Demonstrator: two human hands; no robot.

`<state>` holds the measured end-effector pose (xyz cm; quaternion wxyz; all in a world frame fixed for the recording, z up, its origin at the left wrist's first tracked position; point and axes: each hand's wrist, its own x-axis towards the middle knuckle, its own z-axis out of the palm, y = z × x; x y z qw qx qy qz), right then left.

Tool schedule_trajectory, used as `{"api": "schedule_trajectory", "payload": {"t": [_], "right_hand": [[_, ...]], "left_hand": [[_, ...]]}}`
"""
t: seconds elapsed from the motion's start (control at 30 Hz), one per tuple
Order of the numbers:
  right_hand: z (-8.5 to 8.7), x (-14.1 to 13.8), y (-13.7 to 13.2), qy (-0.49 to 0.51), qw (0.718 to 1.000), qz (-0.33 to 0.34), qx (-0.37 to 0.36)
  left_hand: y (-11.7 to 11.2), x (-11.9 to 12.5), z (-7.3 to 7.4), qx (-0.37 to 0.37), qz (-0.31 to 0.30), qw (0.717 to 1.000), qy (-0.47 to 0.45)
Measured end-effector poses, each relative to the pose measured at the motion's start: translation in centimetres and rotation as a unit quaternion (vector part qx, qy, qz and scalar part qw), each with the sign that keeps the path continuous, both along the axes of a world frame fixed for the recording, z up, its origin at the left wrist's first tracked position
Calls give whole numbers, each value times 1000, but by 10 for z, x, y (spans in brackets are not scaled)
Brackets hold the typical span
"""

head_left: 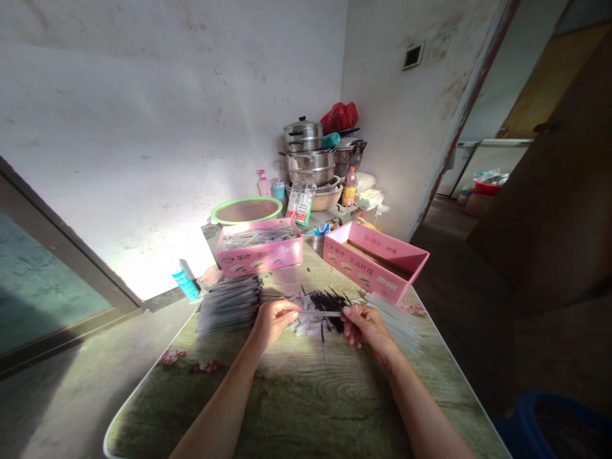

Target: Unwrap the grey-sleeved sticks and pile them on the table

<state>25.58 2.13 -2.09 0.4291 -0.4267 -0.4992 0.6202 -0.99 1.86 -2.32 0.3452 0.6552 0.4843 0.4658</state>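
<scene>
Right now your left hand [275, 320] and right hand [366, 323] each pinch one end of a slim clear sleeve [319, 313], grip closed on it, holding it level just above the loose black sticks [329, 299] on the worktop [306, 395], likely so it stays straight.

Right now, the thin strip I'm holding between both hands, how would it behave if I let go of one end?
Probably very light: the thin strip spans from left hand to right hand, pinched only at fingertips. It looks straight, so likely fairly stiff, though slender enough to bend. On the smooth table it could slide easily.
</scene>
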Motion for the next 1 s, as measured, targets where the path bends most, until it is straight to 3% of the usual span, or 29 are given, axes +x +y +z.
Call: {"api": "schedule_trajectory", "payload": {"t": [0.3,0.53,1.0], "right_hand": [[0,2,0,7,999,10,32],[-2,1,0,-48,998,27,5],[-2,3,0,-45,998,29,12]], "left_hand": [[1,-1,-4,7,-6,1000,21],[1,-1,-4,5,-9,1000,12],[2,-3,-10,11,-17,999,27]]}}
